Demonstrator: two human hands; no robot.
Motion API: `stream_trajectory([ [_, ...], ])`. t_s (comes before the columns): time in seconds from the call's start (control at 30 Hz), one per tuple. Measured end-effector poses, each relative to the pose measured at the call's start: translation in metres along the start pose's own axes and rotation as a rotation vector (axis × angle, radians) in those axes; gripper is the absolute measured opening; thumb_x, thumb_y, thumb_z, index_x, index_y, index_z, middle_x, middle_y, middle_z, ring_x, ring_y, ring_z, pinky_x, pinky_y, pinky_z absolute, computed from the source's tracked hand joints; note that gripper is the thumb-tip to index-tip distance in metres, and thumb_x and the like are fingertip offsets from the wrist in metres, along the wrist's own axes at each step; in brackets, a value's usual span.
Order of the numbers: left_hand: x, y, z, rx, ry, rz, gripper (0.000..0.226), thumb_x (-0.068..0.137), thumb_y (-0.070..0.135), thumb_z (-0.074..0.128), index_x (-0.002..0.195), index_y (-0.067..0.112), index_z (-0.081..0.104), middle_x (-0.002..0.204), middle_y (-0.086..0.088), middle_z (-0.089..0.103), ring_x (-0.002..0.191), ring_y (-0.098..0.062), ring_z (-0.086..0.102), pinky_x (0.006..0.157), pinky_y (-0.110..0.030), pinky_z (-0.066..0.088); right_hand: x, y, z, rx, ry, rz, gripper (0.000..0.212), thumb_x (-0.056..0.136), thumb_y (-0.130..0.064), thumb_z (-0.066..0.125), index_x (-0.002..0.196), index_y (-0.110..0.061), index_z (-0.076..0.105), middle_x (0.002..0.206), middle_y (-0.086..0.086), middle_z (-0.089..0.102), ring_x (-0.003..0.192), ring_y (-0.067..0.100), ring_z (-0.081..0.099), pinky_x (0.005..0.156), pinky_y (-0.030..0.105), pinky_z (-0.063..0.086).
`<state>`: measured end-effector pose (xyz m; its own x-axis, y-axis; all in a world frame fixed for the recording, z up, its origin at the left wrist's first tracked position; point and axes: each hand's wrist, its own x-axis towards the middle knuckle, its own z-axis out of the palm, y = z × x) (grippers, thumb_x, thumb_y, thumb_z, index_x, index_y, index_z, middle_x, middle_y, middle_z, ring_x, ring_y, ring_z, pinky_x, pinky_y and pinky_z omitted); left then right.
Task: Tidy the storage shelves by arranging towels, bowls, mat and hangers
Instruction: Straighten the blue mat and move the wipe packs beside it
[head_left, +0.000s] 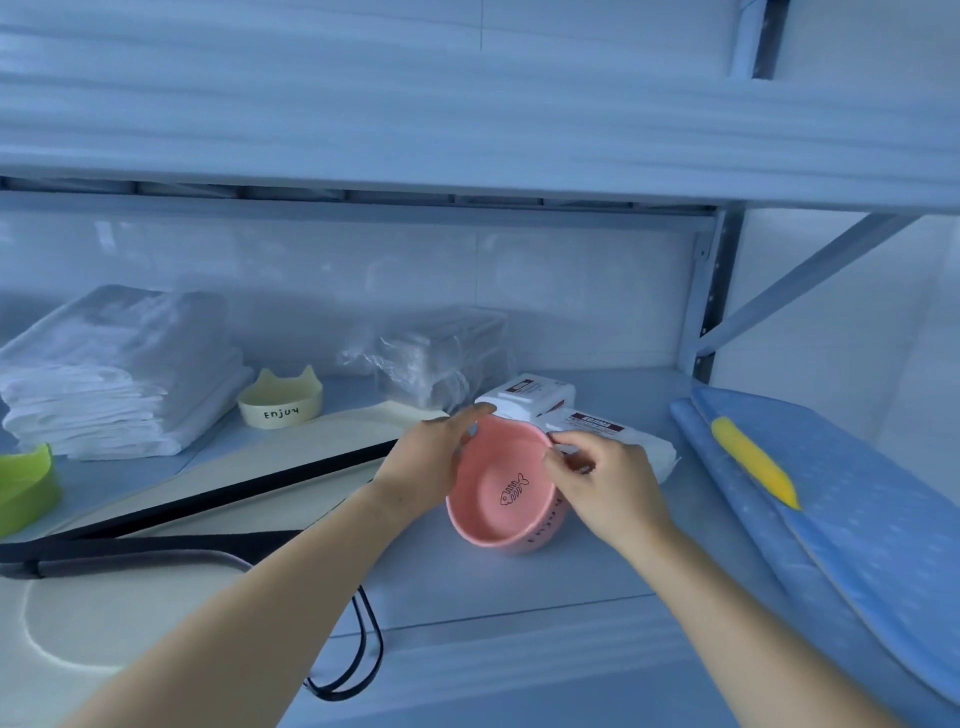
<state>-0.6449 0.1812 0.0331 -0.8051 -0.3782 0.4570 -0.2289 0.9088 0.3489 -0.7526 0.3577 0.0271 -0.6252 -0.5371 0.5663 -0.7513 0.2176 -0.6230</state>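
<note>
1. Head view: you hold the pink bowl (506, 499) between both hands, low over the middle of the shelf (519, 587). It is tilted, with its mouth turned toward you.
2. Your left hand (426, 457) grips the left rim, its fingers curled over the far edge.
3. Your right hand (608, 488) pinches the right rim between thumb and forefinger, the other fingers curled.
4. Whether the bowl's base touches the shelf, you cannot tell.
5. Inside the pink bowl only a fish-bone drawing shows.
6. A yellow bowl (280, 402) with cat ears, marked "Enjoy", stands upright well to the left, beside the folded white towels (114, 384); its inside is hidden.
7. A green bowl (23, 486) is cut off by the left edge.
8. The cream mat (208, 483) with a black band lies just left of your left hand.
9. White packets (530, 397) and a plastic-wrapped bundle (441, 358) sit just behind the pink bowl.
10. A blue padded board (857, 519) with a yellow stick (753, 460) on it lies to the right.
</note>
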Motion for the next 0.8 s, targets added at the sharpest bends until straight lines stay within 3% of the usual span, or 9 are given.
stream_trajectory([
  [0.17,0.014,0.014,0.014,0.058,-0.049,0.063,0.064,0.082,0.000,0.043,0.134,0.037,0.042,0.107,0.000,0.062,0.091,-0.023,0.060,0.079,-0.028,0.047,-0.008,0.006,-0.010,-0.163,-0.036,-0.119,0.015,0.082,-0.023,0.062,0.092,-0.017,0.070,0.086,0.003,0.069,0.078,0.022,0.062,0.073,0.036,0.050],
  [0.27,0.022,0.022,0.022,0.127,-0.107,0.090,0.062,0.084,0.003,0.041,0.135,0.039,0.040,0.112,-0.002,0.060,0.095,-0.026,0.059,0.084,-0.036,0.049,-0.012,0.013,-0.013,-0.196,-0.121,-0.181,0.023,0.081,-0.016,0.064,0.103,-0.017,0.070,0.101,-0.002,0.067,0.077,0.012,0.059,0.079,0.028,0.049],
  [0.33,0.026,0.025,0.026,0.174,-0.138,0.097,0.064,0.085,0.004,0.039,0.136,0.040,0.038,0.112,-0.003,0.060,0.096,-0.027,0.058,0.082,-0.036,0.049,-0.014,0.018,-0.014,-0.203,-0.159,-0.176,0.022,0.081,-0.013,0.063,0.101,-0.016,0.071,0.099,-0.002,0.068,0.074,0.006,0.054,0.078,0.023,0.047],
  [0.43,0.028,0.028,0.031,0.194,-0.177,0.098,0.063,0.085,0.005,0.039,0.137,0.042,0.037,0.114,-0.001,0.059,0.098,-0.025,0.057,0.082,-0.032,0.047,-0.015,0.025,-0.016,-0.190,-0.192,-0.137,0.018,0.081,-0.016,0.063,0.097,-0.016,0.072,0.093,-0.001,0.069,0.081,0.014,0.062,0.079,0.030,0.050],
  [0.6,0.025,0.026,0.039,0.152,-0.203,0.059,0.066,0.083,-0.001,0.035,0.134,0.040,0.044,0.119,0.001,0.057,0.101,-0.023,0.057,0.088,-0.035,0.047,0.014,0.033,-0.028,-0.235,-0.049,-0.104,0.021,0.083,-0.024,0.063,0.102,-0.020,0.070,0.105,-0.003,0.069,0.099,0.016,0.061,0.079,0.022,0.044],
  [0.7,0.026,0.025,0.039,0.149,-0.197,0.047,0.063,0.086,0.002,0.036,0.138,0.038,0.039,0.115,0.004,0.062,0.101,-0.019,0.056,0.087,-0.030,0.046,0.042,0.045,-0.030,-0.401,-0.178,-0.044,0.037,0.083,-0.034,0.061,0.119,-0.023,0.060,0.123,-0.002,0.057,0.117,0.020,0.049,0.093,0.034,0.044],
  [0.8,0.026,0.020,0.035,0.108,-0.149,0.013,0.053,0.093,0.010,0.039,0.140,0.034,0.037,0.115,0.002,0.061,0.101,-0.018,0.056,0.084,-0.027,0.043,0.056,0.059,-0.025,-0.541,-0.365,0.033,0.057,0.083,-0.046,0.059,0.136,-0.034,0.042,0.146,-0.001,0.032,0.134,0.023,0.027,0.107,0.051,0.029],
])
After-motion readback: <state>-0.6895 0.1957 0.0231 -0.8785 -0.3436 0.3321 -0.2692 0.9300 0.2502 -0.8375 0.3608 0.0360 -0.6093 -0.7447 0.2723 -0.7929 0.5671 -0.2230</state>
